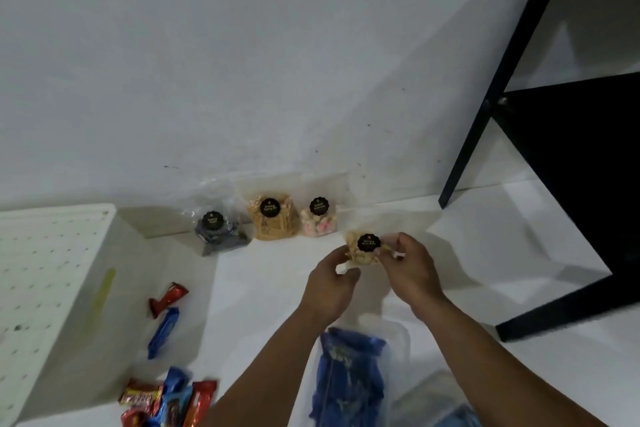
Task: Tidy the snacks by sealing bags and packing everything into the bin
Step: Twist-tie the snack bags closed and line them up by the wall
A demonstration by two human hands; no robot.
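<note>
Up front, both the left hand (pixel 330 282) and right hand (pixel 412 272) pinch a clear snack bag (pixel 363 250). Its label is too blurred to read. Candy bars (pixel 166 399) run off the bottom edge.

Person, head view: two bare forearms, left hand (pixel 329 282) and right hand (pixel 414 274), no sleeves in view below the elbows. No rings, watch, bracelet or gloves seen on either hand or wrist. Fingernails short; finer detail blurred.

A room in a home, seemingly: a bare white wall (pixel 242 62) meets a pale tiled floor (pixel 485 253); black furniture legs (pixel 485 107) stand at right; snack packets (pixel 273 217) sit along the wall's foot.
</note>
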